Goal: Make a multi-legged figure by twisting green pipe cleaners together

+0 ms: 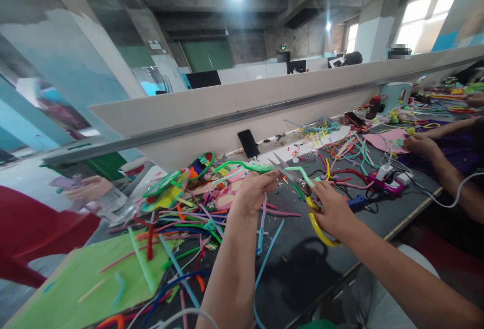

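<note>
- The right hand [333, 210] gripped the scissors [312, 204], fingers wrapped at the yellow handles, the blades parted and pointing to the far left.
- A bent pale green strip [300, 169] reached the right hand's fingers; whether they pinched it could not be told.
- The left hand [257, 188], its fingers drawn together, held a green fuzzy stem [260, 168] just left of the blades.
- Below and near it on the desk [302, 288] lay a light blue stem [269, 254].
- To the left spread a heap of coloured stems, with a light green sheet [102, 273] at the near left.
- Right of the scissors lay a blue-handled tool [356, 203], then a purple power strip [393, 185] with plugs.
- On the far side, a black phone [248, 143] leaned by the low partition [234, 102].
- Far right, another person's hand [421, 145] was beside a pink sheet [380, 141].
- A red chair [38, 233] stood at the left.
</note>
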Demonstrator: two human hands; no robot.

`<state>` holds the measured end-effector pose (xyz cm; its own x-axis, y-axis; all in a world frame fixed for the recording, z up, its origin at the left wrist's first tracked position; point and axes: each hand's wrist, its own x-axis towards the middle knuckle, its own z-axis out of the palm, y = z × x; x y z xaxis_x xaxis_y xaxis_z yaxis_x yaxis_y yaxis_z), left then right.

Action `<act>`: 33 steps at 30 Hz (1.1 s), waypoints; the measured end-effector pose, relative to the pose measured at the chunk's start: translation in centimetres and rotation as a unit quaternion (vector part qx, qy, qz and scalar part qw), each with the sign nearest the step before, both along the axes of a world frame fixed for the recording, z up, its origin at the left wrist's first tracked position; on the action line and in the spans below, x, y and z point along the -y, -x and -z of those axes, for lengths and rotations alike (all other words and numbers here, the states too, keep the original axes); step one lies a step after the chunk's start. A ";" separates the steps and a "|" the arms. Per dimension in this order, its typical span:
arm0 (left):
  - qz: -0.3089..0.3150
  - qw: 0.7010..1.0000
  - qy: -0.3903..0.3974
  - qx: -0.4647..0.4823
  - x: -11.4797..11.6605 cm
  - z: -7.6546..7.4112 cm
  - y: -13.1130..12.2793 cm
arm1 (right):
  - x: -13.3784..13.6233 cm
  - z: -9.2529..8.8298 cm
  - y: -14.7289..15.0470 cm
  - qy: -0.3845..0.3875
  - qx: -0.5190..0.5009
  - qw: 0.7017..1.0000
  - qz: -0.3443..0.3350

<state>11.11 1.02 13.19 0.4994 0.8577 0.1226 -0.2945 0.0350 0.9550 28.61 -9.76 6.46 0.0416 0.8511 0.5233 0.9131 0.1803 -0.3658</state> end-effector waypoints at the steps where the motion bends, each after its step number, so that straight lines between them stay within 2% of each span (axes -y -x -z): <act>1: 0.000 1.000 0.001 -0.007 0.0 0.0 0.1 | -0.1 0.2 0.0 0.002 0.000 1.000 -0.003; 9: 0.004 1.000 -0.004 -0.009 -0.3 0.5 -0.2 | -0.6 1.0 0.3 -0.002 -0.035 0.999 -0.005; 15: 0.016 0.999 -0.022 -0.025 -0.4 0.2 0.2 | -1.0 1.4 -0.2 -0.011 -0.139 0.990 -0.036; 18: 0.022 0.997 -0.053 -0.047 -0.7 -0.1 1.0 | -1.0 1.1 -0.2 0.027 -0.268 0.962 -0.049; 21: 0.027 0.996 -0.068 -0.054 -0.9 -0.1 1.3 | -0.7 0.0 0.5 0.107 -0.436 0.891 -0.071; 23: 0.037 0.995 -0.067 -0.057 -0.8 0.1 1.0 | -0.3 -0.9 1.0 0.128 -0.493 0.857 -0.080; 28: 0.088 0.990 -0.063 -0.090 0.0 0.4 -0.2 | 0.4 -2.4 0.9 0.084 -0.512 0.850 -0.093; 33: 0.132 0.980 -0.062 -0.139 0.9 0.5 -1.6 | 0.4 -2.6 -1.0 0.041 -0.520 0.848 -0.097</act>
<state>12.72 0.08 12.71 0.7300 0.6819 0.0448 -0.0184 -0.0459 0.9988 29.64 -10.15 9.10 0.2994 0.9266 0.2275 0.0453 0.2244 -0.9735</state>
